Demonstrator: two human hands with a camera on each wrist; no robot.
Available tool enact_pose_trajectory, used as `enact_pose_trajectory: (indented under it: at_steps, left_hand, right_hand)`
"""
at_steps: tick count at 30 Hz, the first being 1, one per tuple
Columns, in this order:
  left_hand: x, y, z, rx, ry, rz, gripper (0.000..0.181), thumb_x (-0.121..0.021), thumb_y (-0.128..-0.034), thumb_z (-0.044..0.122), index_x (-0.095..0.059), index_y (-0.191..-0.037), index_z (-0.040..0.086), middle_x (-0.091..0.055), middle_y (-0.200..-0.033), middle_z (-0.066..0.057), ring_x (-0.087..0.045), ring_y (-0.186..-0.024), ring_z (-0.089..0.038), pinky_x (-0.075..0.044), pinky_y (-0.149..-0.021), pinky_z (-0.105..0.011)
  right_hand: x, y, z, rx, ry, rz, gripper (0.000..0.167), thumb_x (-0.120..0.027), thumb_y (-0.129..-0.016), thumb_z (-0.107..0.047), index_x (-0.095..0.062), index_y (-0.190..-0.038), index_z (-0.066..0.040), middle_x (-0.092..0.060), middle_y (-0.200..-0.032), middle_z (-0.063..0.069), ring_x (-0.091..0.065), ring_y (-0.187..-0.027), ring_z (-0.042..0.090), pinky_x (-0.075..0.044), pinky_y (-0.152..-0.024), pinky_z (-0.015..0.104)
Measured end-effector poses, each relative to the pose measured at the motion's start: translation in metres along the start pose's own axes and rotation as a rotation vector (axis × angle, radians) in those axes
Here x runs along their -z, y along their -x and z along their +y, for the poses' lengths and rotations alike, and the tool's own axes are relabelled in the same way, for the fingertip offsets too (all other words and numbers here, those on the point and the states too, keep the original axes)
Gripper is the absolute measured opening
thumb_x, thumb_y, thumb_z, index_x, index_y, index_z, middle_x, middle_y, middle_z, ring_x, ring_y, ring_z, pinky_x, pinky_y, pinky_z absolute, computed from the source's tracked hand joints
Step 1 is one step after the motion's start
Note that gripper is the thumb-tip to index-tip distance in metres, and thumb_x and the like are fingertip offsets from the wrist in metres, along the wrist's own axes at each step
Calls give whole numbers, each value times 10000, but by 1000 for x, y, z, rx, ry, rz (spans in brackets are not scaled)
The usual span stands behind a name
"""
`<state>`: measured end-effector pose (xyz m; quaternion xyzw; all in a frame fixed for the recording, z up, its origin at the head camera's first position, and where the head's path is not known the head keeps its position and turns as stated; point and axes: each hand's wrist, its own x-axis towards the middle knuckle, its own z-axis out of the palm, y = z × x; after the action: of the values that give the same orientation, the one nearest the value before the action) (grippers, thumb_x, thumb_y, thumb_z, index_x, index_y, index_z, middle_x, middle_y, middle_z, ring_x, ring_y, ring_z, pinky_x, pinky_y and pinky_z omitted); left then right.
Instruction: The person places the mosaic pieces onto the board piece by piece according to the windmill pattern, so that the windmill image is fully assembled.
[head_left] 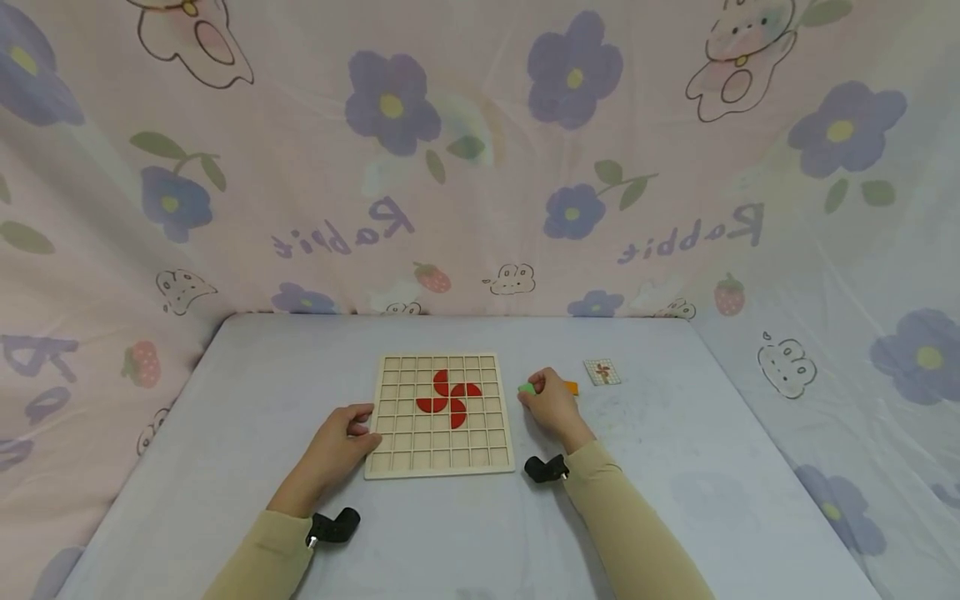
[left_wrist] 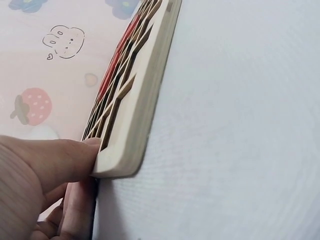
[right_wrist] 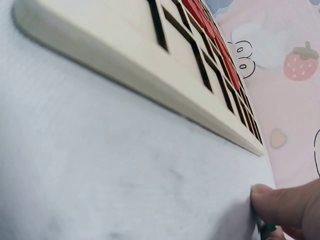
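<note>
A square wooden grid board (head_left: 399, 459) lies flat, with several red quarter-round pieces (head_left: 457, 414) set pinwheel-like near its middle. My left hand (head_left: 335, 446) holds the board's left edge; the left wrist view shows the thumb (left_wrist: 65, 162) against the rim and bent fingers beside it. Off the board's right side, my right hand (head_left: 553, 404) pinches a small green piece (head_left: 527, 388) between thumb and fingers. In the right wrist view only a sliver of that green piece (right_wrist: 267, 229) shows under the thumb. An orange piece (head_left: 572, 388) lies just behind the right hand, partly hidden by it.
A small pattern card (head_left: 602, 372) with a printed grid and reddish pinwheel lies to the right of the orange piece. Everything rests on a white-covered table (head_left: 675, 500), backed by a printed curtain (head_left: 480, 183). Black wrist-camera mounts (head_left: 546, 469) stick out from the sleeves.
</note>
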<state>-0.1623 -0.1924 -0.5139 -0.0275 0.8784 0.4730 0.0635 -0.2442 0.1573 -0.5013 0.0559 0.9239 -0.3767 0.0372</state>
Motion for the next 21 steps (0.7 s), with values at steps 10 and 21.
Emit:
enact_pose_trajectory:
  at_steps: [10,21]
  left_hand:
    - [1,-1,-2,-7,-12,7,548,-705,-881,160,-499,-1378,54,-533,-1122,-110,-511,-1031,-238,-446,-811,-363]
    - [0,-1,0,-14,-17,13,538,-696,-887,154,-501,-1375,43,-522,-1165,-117,-522,-1017,-224,-451,-813,-380]
  right_hand:
    - [2,2,-2,6,-26,-4,324,-749,-862,-204,-543,-1074,-71,-539,-954,78,-522,-834,227,-430,-720,364]
    - [6,2,-3,6,-95,-37,287,-742,-862,-197,-581,-1069,-79,-571,-935,85,-542,-804,219,-451,-663,334]
